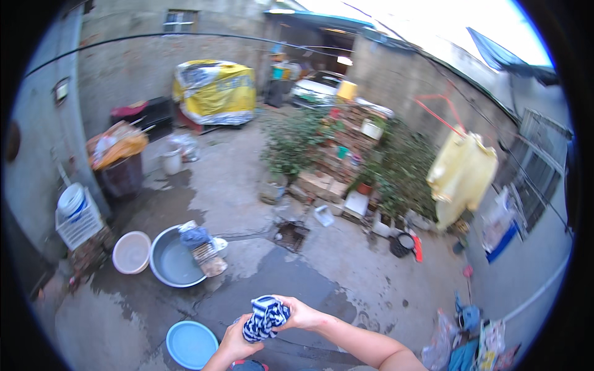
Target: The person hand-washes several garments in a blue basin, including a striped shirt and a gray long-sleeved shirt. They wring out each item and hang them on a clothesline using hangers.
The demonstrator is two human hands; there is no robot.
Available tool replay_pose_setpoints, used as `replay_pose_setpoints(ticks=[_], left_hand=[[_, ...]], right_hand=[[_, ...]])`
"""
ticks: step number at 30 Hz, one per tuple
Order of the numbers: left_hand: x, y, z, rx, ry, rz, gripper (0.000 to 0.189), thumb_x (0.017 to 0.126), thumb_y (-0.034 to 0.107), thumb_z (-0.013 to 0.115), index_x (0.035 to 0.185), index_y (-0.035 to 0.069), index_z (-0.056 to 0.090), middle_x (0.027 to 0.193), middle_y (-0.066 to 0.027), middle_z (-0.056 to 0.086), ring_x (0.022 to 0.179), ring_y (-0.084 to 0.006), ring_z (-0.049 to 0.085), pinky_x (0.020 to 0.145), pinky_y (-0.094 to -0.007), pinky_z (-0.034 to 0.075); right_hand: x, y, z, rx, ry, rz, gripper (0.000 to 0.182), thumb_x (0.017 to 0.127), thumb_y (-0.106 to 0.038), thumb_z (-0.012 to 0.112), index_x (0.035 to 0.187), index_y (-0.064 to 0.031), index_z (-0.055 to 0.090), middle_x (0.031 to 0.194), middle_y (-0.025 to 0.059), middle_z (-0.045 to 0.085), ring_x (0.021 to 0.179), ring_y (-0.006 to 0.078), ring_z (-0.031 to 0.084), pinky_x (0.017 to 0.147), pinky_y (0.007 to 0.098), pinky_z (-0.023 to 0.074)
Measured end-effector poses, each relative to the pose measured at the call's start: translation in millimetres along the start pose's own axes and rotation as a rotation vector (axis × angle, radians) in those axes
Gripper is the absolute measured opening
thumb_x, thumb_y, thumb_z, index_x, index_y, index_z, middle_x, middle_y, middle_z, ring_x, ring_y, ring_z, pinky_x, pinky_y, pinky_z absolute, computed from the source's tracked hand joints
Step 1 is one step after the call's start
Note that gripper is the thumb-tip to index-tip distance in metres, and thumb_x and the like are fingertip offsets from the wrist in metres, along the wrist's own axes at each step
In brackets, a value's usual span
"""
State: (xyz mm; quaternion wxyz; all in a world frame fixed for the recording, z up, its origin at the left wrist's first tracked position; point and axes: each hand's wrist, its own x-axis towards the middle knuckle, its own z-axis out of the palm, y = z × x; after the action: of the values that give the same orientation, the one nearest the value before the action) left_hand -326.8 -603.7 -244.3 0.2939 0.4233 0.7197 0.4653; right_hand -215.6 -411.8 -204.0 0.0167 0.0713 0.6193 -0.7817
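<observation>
A bunched navy-and-white striped cloth is gripped between my two hands above the wet concrete. My left hand holds its lower left side, and my right hand grips its upper right side. Below and to the left sits a light-blue plastic basin. Part of another dark vessel with a red rim shows at the bottom edge, mostly cut off by the frame. Farther off stands a large grey basin with a washboard and a blue cloth resting on its right rim.
A pale pink basin adjoins the grey one. A drain opening breaks the yard floor ahead. Pale yellow garments hang from a red hanger at right. Bags and bundles lie at lower right. Plants surround a brick stack.
</observation>
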Motion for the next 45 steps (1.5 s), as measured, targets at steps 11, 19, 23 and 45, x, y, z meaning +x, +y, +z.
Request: replay_pose_setpoints(ticks=[11, 19, 23, 45], left_hand=[[20.0, 156.5, 272.2, -0.61, -0.628, 0.221, 0.073, 0.083, 0.026, 0.068, 0.144, 0.004, 0.034, 0.138, -0.0086, 0.047, 0.129, -0.0198, 0.044, 0.109, -0.0342, 0.031], [53.4, 282.3, 383.3, -0.526, -0.609, 0.205, 0.045, 0.076, -0.001, 0.052, 0.12, 0.002, 0.056, 0.114, -0.0037, 0.061, 0.112, -0.0123, 0.051, 0.098, -0.026, 0.036], [94.3, 330.3, 417.1, -0.793, -0.624, 0.184, 0.031, 0.085, 0.006, 0.049, 0.113, 0.006, 0.06, 0.101, -0.0014, 0.065, 0.09, -0.0092, 0.061, 0.078, -0.0254, 0.047], [350.8, 469.6, 577.2, -0.783, -0.581, 0.263, 0.022, 0.094, 0.01, 0.05, 0.108, 0.002, 0.065, 0.099, -0.0024, 0.069, 0.087, -0.009, 0.062, 0.08, -0.0243, 0.047]], right_hand=[[-334.7, -63.3, -86.2, -0.286, 0.562, -0.539, 0.023, 0.085, -0.022, 0.072, 0.096, -0.0025, 0.068, 0.1, 0.0063, 0.06, 0.089, 0.0129, 0.057, 0.067, 0.0237, 0.0503], [-549.8, -130.4, -141.6, -0.276, 0.917, -0.655, 0.011, 0.08, -0.002, 0.068, 0.091, 0.0002, 0.065, 0.101, 0.0013, 0.054, 0.09, 0.0099, 0.054, 0.079, 0.0226, 0.0439], [-628.6, -141.9, -182.0, -0.258, 1.066, -0.605, 0.014, 0.072, 0.005, 0.056, 0.083, -0.0001, 0.062, 0.097, 0.0035, 0.053, 0.088, 0.0112, 0.052, 0.079, 0.0224, 0.0402], [-658.4, -282.3, -417.0, -0.156, 1.306, -0.72, 0.013, 0.084, 0.0, 0.056, 0.095, -0.0048, 0.058, 0.086, 0.0053, 0.065, 0.077, 0.0137, 0.064, 0.071, 0.0255, 0.054]])
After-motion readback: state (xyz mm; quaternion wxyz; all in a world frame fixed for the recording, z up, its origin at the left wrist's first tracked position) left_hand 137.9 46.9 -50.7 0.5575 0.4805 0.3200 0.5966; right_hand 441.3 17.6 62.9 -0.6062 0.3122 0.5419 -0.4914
